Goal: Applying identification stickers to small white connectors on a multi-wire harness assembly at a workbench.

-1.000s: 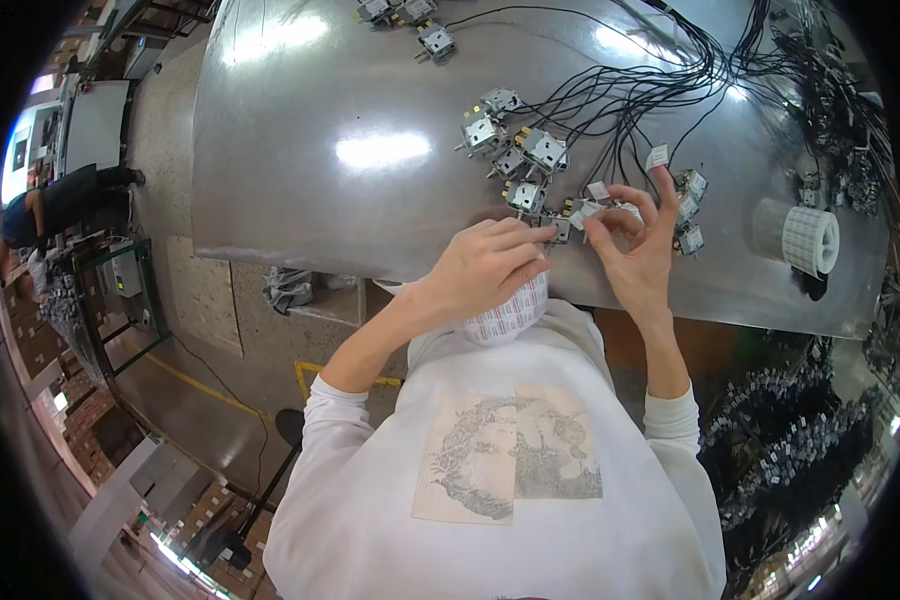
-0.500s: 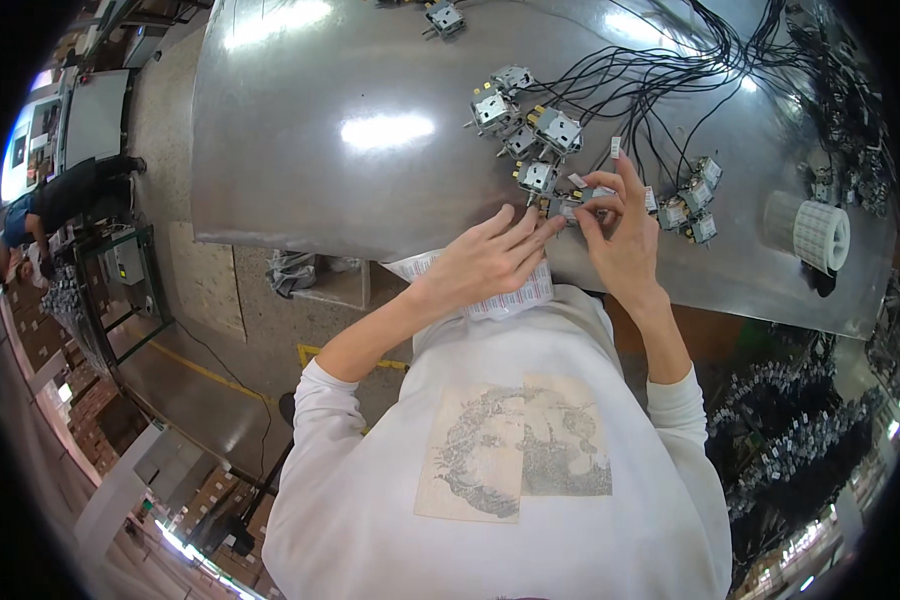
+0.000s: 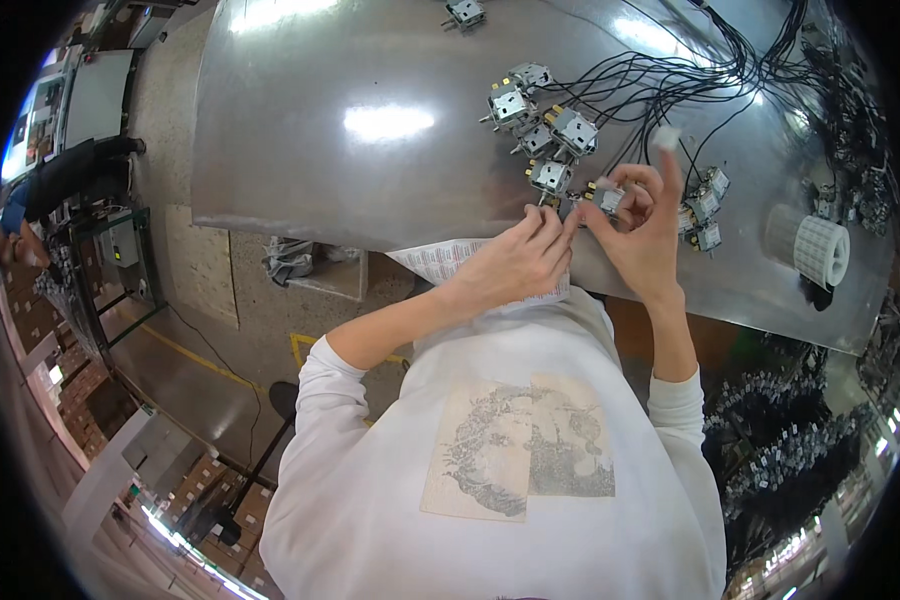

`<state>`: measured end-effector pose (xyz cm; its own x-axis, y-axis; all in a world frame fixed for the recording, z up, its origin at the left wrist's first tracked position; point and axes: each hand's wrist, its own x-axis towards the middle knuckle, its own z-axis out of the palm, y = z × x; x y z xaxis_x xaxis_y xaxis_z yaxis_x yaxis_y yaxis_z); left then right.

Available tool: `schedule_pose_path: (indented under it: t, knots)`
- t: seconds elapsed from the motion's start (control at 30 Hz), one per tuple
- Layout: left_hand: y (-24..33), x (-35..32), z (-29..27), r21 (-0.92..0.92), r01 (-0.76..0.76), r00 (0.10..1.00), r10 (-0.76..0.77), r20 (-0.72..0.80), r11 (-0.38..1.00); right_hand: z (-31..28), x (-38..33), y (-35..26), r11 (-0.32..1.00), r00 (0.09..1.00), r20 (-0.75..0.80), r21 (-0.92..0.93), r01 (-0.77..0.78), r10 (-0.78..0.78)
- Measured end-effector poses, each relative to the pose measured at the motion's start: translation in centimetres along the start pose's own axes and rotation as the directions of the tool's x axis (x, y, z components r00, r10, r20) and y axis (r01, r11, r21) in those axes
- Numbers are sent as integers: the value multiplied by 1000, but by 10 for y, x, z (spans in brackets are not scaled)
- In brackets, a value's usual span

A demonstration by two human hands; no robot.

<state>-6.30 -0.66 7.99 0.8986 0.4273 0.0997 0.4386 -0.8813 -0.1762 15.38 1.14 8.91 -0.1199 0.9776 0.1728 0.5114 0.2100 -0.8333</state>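
Note:
My left hand (image 3: 522,258) has its fingers closed and pressed together at the table's front edge, beside a small boxy metal switch-like unit (image 3: 549,178). What lies in its fingertips is hidden. Close by, my right hand (image 3: 642,235) is spread, its thumb reaching toward the left fingertips. The right index finger points up with a small white label (image 3: 667,137) on its tip, blurred. Another metal unit (image 3: 606,198) shows in the gap between the right thumb and the curled fingers. Under my left hand, a sheet of printed labels (image 3: 440,262) hangs over the table's edge.
Several metal units (image 3: 573,130) with black leads (image 3: 650,72) lie on the steel table (image 3: 280,150); more sit right (image 3: 710,200). A white label roll (image 3: 822,254) lies farther right. Bundles of units (image 3: 785,470) stand lower right. At far left a person (image 3: 55,190) bends over.
My right thumb has stretched away from the curled fingers toward my left hand. The left fingers have drawn together. The whole view has shifted slightly.

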Motion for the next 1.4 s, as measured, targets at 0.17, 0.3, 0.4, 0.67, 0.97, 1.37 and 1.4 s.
schedule_pose_path:
  t: [0.17, 0.3, 0.4, 0.67, 0.97, 1.37, 1.4]
  knots:
    - [-5, -2, 4, -306, 147, 919, -244, -311, 941, -3, 29, -22, 892, 944, 31, 320, -320, 327]
    - [-20, 2, 11, -467, 290, 783, -487, -386, 836, -3, 57, -28, 863, 906, -56, 333, -380, 420]
    - [-31, 14, 20, -470, 358, 745, -550, -377, 807, 4, 65, -29, 883, 913, -65, 289, -368, 402]
    - [-26, 22, 33, -238, 353, 829, -420, -368, 905, 17, 57, -16, 961, 995, -94, -271, -58, 33]
    - [-22, 28, 20, -1, 306, 929, -299, -216, 952, 21, 45, -9, 828, 967, -77, -536, 165, -242]
    - [-10, 39, 22, -101, 358, 893, -372, -253, 928, 21, 44, -6, 977, 987, -159, -214, -21, -14]
    - [-10, 39, 23, -101, 356, 894, -370, -252, 929, 20, 44, -6, 988, 986, -143, -119, -102, 84]
